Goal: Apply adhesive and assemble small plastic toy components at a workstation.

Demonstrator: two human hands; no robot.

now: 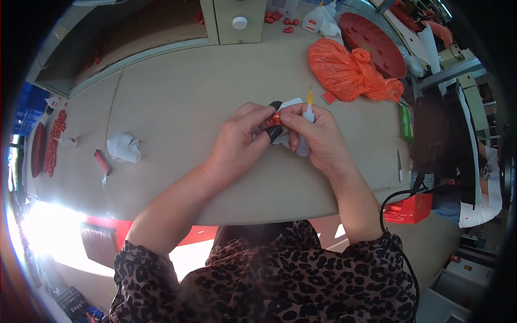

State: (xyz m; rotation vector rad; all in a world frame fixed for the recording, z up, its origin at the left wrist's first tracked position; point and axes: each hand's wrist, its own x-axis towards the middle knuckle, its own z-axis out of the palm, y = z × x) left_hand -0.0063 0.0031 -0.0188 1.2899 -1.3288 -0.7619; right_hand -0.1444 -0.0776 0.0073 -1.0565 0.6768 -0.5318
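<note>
Pinching a small red piece (276, 119) between black-capped thumb and finger, the left hand (239, 132) holds it above mid-table (188, 102). The right hand (323, 137) has its thumb at the piece's 3 o'clock side while also gripping a bottle (304, 146), nozzle (310, 98) toward 12. That double duty looks the likeliest trouble: a tighter grip could press out any contents onto skin or tissue (291, 103). Being so small, the piece might also slip if the black caps (274, 132) lack bite. At 4 o'clock, a cable (383, 212) runs by the right sleeve (382, 258) and could snag should the elbow swing outward.
</note>
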